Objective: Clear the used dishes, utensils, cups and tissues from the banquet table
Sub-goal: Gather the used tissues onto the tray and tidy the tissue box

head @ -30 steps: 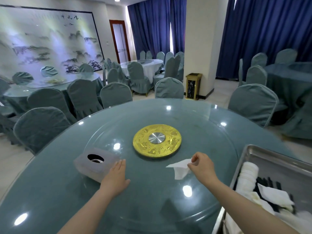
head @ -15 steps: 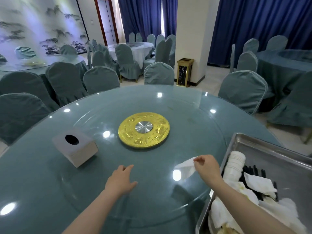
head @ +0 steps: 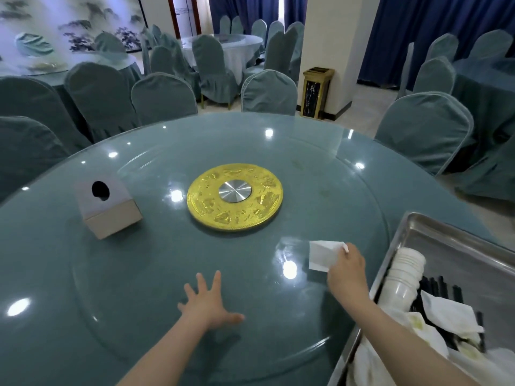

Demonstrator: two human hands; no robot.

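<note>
Pinching a white tissue (head: 323,254) between thumb and curled fingers, the right hand (head: 347,270) holds it just above the glass turntable (head: 250,316), near the table's right side; whether the tissue's lower edge touches the glass cannot be told. Beside this hand, to the right, a steel tray (head: 446,246) overlaps the table's near right edge. It holds 1 stack of white paper cups (head: 405,274) lying on its side, dark chopsticks (head: 443,288) and crumpled, stained tissues (head: 446,316). The left hand (head: 207,302) lies near the centre of the near half of the turntable, palm down, all 5 fingers straight and spread, holding nothing; it appears to rest flat on the glass. A gold disc with a silver hub (head: 235,201) marks the turntable's centre, farther out than both hands. To the left of the disc stands a tissue box (head: 107,208), its top bearing a dark round opening, well apart from the left hand. The round banquet table (head: 41,288) under the turntable is covered in grey-green cloth beneath glass that mirrors ceiling lights. Chairs in matching covers (head: 269,91) ring its far side. Beyond them stand other covered tables, a gold-trimmed bin (head: 316,93) against a white pillar, blue curtains at the far right and an ink landscape mural at the far left.
</note>
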